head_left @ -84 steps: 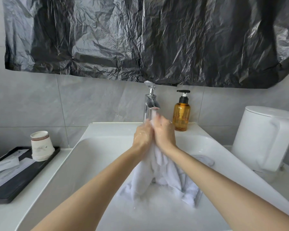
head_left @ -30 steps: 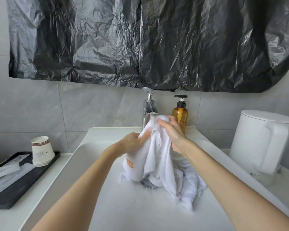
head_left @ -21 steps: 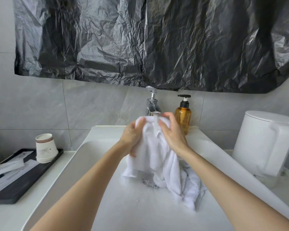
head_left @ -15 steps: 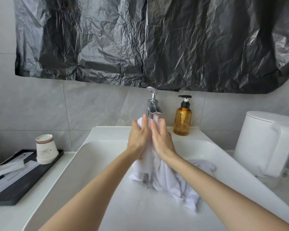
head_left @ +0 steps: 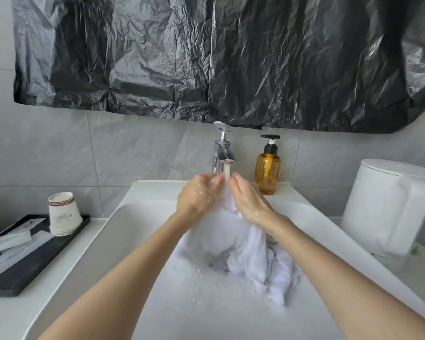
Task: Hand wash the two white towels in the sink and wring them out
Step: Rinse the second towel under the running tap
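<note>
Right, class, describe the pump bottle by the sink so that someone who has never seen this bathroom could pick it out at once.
Start at the white sink and follow its back ledge to the chrome faucet. Just right of it stands the pump bottle. It alone is amber, with a black pump head.

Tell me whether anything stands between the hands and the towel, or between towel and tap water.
Nothing visible does. Left hand and right hand grip the white towel directly, its top under the faucet stream. The soap bottle stands off to the right.
</note>
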